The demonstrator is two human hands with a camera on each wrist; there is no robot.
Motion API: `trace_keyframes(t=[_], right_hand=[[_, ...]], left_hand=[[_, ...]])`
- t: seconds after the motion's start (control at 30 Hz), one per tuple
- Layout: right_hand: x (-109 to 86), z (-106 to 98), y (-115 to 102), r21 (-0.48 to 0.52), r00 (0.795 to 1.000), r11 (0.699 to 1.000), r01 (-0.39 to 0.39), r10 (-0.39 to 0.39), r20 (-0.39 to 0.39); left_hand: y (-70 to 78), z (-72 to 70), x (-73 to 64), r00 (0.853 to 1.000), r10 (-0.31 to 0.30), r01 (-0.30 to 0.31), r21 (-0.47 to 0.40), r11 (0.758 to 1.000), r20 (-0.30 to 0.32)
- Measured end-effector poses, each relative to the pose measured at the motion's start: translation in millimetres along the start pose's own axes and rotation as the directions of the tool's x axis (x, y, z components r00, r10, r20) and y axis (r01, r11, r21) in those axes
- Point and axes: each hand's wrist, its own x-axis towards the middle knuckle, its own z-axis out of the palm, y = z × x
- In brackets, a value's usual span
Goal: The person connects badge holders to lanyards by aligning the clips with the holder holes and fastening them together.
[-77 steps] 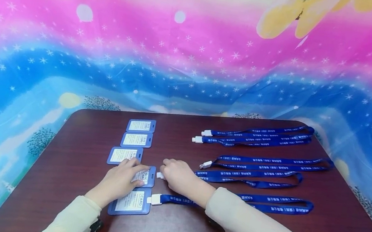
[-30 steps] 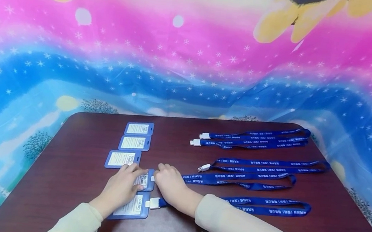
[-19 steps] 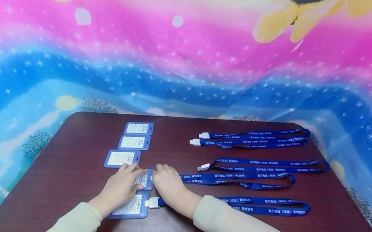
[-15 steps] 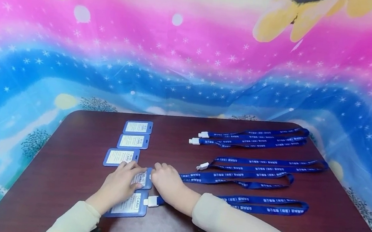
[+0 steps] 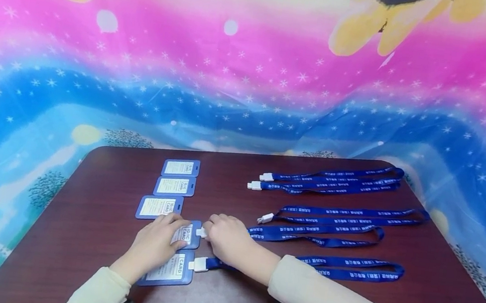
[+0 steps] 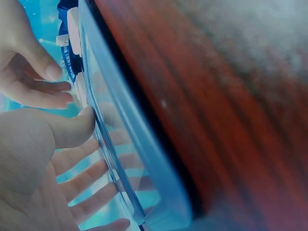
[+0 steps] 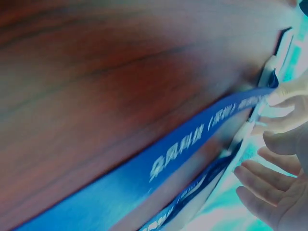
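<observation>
My left hand (image 5: 153,242) rests over a blue ID badge holder (image 5: 185,235), thumb and forefinger spread on its face. In the left wrist view the thumb (image 6: 82,127) touches the holder and the other fingers lie straight across it. A white clip (image 5: 201,232) on a blue lanyard (image 5: 283,233) overlaps the holder's slot end. My right hand (image 5: 229,241) is right beside that clip; in the left wrist view its thumb and fingers stand apart, just off the clip. Nearer the body, another badge holder (image 5: 173,270) has a lanyard clip (image 5: 199,264) at its slot.
Three more badge holders, the middle one (image 5: 175,185) among them, lie in a column farther back on the dark wooden table (image 5: 95,204). Several blue lanyards with white clips, such as the rear clip (image 5: 267,176), stretch out at right. A colourful curtain (image 5: 251,82) hangs behind.
My right hand moved left, bringing the clip from beside the holder to its slot end. It has since drawn back slightly right, uncovering the clip. My left hand stayed on the holder.
</observation>
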Motion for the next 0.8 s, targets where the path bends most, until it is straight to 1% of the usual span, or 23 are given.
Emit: trace_keyframes(t=[0.1,0.23,0.37,0.47,0.53,0.7,0.8], right_hand=[[-10.2,-3.4,10.3,0.008,0.999,1.0,-0.007,0.008,-0.032],[-29.8,-3.5,30.9,0.033,0.995,0.999,-0.015,0.018,-0.1],[-48.4,-1.4,53.7,0.06,0.981,0.998,-0.025,0.036,-0.188],[-58.6,0.6,68.1,0.063,0.971,0.997,-0.035,0.049,-0.232],[-64.4,1.3,75.3,0.056,0.967,0.997,-0.052,0.064,-0.245],[-75.2,2.8,86.3,0.038,0.964,0.994,-0.101,0.108,-0.245],[-78.0,3.9,90.1,0.034,0.965,0.994,-0.107,0.112,-0.239]], left_hand=[[0.9,-1.1,-0.8,1.0,0.007,-0.007,0.004,1.0,-0.001],[1.7,-4.2,-3.5,1.0,0.01,-0.01,-0.001,1.0,-0.015],[-0.2,-8.6,-7.0,0.998,0.013,-0.013,0.0,1.0,-0.06],[-2.4,-11.8,-9.5,0.995,0.009,-0.01,-0.007,1.0,-0.095],[-3.3,-13.6,-10.6,0.995,0.003,-0.004,-0.015,1.0,-0.104],[-2.3,-18.3,-13.1,0.996,-0.026,0.024,-0.025,0.999,-0.089],[-0.6,-21.5,-14.8,0.996,-0.041,0.039,-0.028,0.999,-0.082]])
